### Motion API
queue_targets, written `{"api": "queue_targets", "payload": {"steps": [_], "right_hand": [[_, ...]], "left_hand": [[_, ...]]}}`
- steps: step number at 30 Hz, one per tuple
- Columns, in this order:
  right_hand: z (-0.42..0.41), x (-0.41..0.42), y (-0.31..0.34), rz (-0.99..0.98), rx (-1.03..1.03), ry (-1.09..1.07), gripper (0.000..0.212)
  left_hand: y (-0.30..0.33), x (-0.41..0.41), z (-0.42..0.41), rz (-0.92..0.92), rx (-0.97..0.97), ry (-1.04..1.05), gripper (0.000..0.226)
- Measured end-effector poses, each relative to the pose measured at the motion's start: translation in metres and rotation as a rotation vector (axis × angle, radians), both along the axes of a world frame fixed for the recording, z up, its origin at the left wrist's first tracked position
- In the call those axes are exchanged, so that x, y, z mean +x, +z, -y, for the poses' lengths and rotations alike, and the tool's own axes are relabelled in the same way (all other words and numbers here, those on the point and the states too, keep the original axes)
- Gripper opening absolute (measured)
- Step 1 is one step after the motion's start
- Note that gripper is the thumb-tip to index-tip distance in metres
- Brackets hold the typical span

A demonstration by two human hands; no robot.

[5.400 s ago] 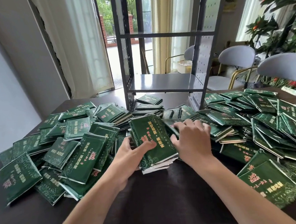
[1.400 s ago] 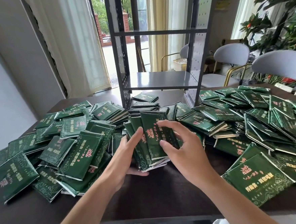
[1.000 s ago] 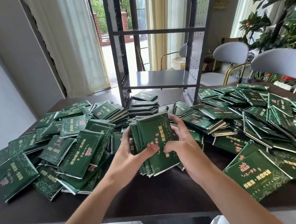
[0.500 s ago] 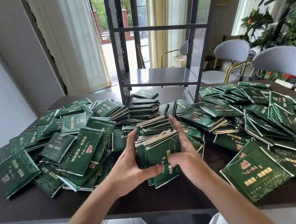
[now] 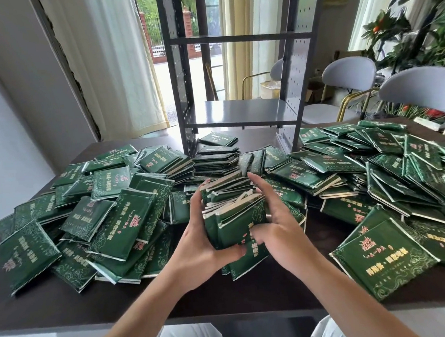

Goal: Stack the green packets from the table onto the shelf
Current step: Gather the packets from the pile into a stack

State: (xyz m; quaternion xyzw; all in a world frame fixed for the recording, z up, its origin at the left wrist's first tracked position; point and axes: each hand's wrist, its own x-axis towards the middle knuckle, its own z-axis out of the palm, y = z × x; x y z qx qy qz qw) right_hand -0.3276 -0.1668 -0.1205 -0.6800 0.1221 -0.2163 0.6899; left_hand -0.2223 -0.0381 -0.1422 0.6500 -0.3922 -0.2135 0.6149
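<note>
Both hands, left [image 5: 199, 245] and right [image 5: 279, 228], clamp a ragged bundle of green packets [image 5: 234, 215] before the shelf [image 5: 241, 113]; uneven edges could let packets slip from the grip.

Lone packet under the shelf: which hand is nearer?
Right. The right hand grips the bundle almost straight below the lone packet; the left hand holds it farther left.

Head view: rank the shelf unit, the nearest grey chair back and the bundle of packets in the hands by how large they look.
1. shelf unit, largest in the picture.
2 and 3. chair back and bundle of packets look about alike. The bundle, held by left hand and right hand, is nearer the camera, so I won't rank them.
</note>
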Motion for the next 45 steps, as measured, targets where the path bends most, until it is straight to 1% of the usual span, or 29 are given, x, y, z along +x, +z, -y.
{"api": "queue_targets", "payload": {"steps": [1,2,5,6,8,10,11,13,15,17,20,22,24,25,27,29,31,36,41,43,45], "right_hand": [[0.003,0.000,0.002,-0.040,-0.054,-0.048,0.083],[0.006,-0.001,0.003,-0.091,-0.157,-0.128,0.077],[0.017,-0.005,0.007,-0.309,-0.560,-0.399,0.054],[0.021,-0.006,0.006,-0.423,-0.680,-0.441,0.052],[0.025,-0.007,0.005,-0.686,-0.881,-0.462,0.061],[0.026,-0.006,0.001,-0.851,-0.971,-0.442,0.069],[0.026,-0.005,-0.001,-0.875,-0.973,-0.441,0.072],[0.026,-0.003,-0.003,-0.856,-0.950,-0.447,0.072],[0.025,-0.003,0.000,-0.756,-0.870,-0.464,0.064],[0.023,-0.005,0.005,-0.589,-0.757,-0.497,0.050],[0.016,-0.006,0.012,-0.273,-0.675,-0.544,0.029],[0.008,-0.004,0.017,-0.077,-0.671,-0.524,0.026],[0.000,-0.001,0.014,0.038,-0.715,-0.503,0.023],[-0.002,0.002,0.011,0.070,-0.718,-0.493,0.021],[-0.005,0.004,0.004,0.115,-0.681,-0.472,0.022],[-0.007,0.003,0.002,0.143,-0.593,-0.472,0.018],[-0.007,0.001,0.005,0.156,-0.481,-0.517,0.020],[-0.006,0.000,0.020,0.189,-0.216,-0.577,0.021],[-0.013,0.006,0.026,0.206,0.068,-0.488,0.025],[-0.015,0.008,0.025,0.156,0.087,-0.490,0.023],[-0.015,0.010,0.022,0.062,-0.008,-0.496,0.018]], "left_hand": [[0.000,0.000,0.000,-0.006,-0.013,0.020,0.105],[0.000,0.001,0.001,-0.011,-0.024,0.036,0.102],[-0.001,0.003,0.000,-0.072,-0.046,0.081,0.096],[-0.001,0.004,0.000,-0.092,-0.046,0.094,0.094],[0.002,0.006,0.001,-0.117,-0.039,0.116,0.089],[0.006,0.006,0.001,-0.125,-0.015,0.141,0.087],[0.007,0.007,0.002,-0.118,0.001,0.158,0.085],[0.009,0.007,0.002,-0.104,0.024,0.185,0.079],[0.012,0.006,0.003,-0.093,0.035,0.204,0.075],[0.014,0.006,0.004,-0.086,0.039,0.227,0.072],[0.015,0.007,0.007,-0.102,0.029,0.261,0.074],[0.016,0.006,0.009,-0.106,0.029,0.292,0.075],[0.019,0.005,0.011,-0.122,0.024,0.298,0.071],[0.020,0.004,0.010,-0.139,0.015,0.295,0.073],[0.020,0.005,0.009,-0.178,0.009,0.302,0.078],[0.017,0.008,0.009,-0.228,-0.010,0.330,0.067],[0.015,0.011,0.007,-0.274,-0.026,0.342,0.059],[0.019,0.015,0.006,-0.309,-0.020,0.374,0.059],[0.027,0.018,0.007,-0.350,-0.015,0.373,0.060],[0.028,0.019,0.007,-0.379,-0.026,0.339,0.061],[0.030,0.018,0.006,-0.393,-0.021,0.286,0.069]]}}
